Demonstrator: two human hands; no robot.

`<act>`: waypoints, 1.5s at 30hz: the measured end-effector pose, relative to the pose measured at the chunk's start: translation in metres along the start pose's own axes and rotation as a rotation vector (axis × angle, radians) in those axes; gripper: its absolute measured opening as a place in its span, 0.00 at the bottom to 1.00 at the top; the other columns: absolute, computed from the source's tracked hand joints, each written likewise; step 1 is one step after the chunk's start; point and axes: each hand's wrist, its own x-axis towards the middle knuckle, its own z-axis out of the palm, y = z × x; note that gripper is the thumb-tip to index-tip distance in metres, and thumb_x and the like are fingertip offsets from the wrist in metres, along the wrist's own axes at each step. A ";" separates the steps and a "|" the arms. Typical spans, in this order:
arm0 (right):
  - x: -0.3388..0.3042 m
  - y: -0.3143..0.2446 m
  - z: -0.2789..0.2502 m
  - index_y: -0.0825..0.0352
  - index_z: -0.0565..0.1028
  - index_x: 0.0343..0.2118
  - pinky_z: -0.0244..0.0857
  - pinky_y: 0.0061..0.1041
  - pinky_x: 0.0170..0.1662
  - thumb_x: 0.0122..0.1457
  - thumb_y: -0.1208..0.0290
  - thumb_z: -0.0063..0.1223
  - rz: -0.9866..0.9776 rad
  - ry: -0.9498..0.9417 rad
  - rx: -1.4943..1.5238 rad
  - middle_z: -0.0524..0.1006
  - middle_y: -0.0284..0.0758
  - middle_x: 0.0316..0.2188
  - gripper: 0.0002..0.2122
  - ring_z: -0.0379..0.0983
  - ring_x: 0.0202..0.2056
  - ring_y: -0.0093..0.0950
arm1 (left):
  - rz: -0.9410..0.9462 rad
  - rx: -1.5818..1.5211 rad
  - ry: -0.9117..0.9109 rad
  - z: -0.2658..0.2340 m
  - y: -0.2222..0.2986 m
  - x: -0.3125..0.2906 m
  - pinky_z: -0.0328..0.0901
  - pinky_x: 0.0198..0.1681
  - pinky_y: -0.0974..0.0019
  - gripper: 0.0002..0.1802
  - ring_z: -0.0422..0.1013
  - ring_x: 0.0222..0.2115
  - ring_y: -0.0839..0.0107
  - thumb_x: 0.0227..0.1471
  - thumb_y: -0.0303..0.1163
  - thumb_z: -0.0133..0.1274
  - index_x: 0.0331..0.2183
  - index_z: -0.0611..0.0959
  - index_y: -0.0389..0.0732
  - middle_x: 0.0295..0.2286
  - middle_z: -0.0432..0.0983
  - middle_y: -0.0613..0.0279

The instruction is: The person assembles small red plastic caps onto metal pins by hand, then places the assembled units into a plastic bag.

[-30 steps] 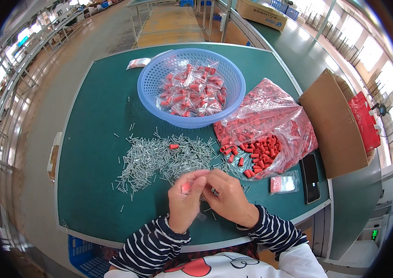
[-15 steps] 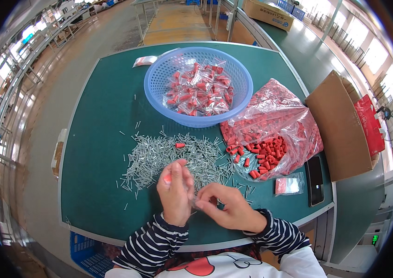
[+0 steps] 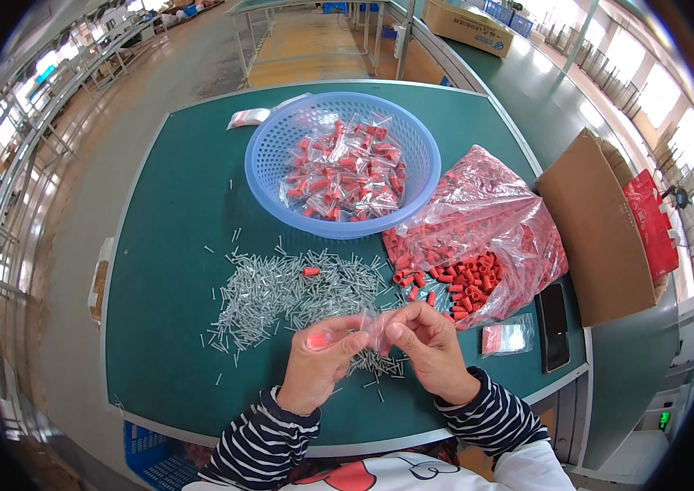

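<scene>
Both hands pinch one small clear bag [image 3: 373, 327] just in front of the screw pile [image 3: 298, 290]: left hand [image 3: 318, 364] holds its end with a red cap, right hand [image 3: 429, 352] its other end. Beyond the pile, the blue basket [image 3: 269, 176] already holds many filled bags; loose screws and red caps [image 3: 461, 282] remain in plenty.

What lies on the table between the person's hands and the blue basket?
In the head view, a spread of small silver pins covers the green table between the hands and the blue basket, with one red cap lying among them.
</scene>
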 end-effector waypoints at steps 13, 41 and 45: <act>0.000 -0.009 -0.009 0.69 0.75 0.41 0.63 0.18 0.40 0.60 0.74 0.56 0.090 -0.099 -0.310 0.75 0.29 0.34 0.08 0.68 0.36 0.16 | 0.170 0.273 0.025 -0.005 -0.002 -0.001 0.49 0.14 0.80 0.09 0.58 0.14 0.87 0.50 0.23 0.60 0.30 0.75 0.36 0.19 0.68 0.71; -0.003 -0.013 -0.006 0.71 0.76 0.38 0.67 0.22 0.37 0.59 0.73 0.56 -0.023 -0.076 -0.491 0.76 0.34 0.30 0.08 0.73 0.33 0.22 | 0.636 0.707 0.031 -0.006 -0.006 0.000 0.55 0.21 0.76 0.08 0.62 0.18 0.82 0.42 0.21 0.66 0.29 0.85 0.36 0.17 0.70 0.67; 0.000 -0.013 -0.001 0.71 0.76 0.37 0.66 0.23 0.38 0.58 0.75 0.55 -0.143 0.013 -0.550 0.76 0.35 0.30 0.06 0.73 0.34 0.24 | 0.784 0.812 0.072 -0.009 -0.010 0.002 0.54 0.19 0.75 0.10 0.61 0.16 0.80 0.38 0.21 0.68 0.27 0.84 0.38 0.16 0.68 0.68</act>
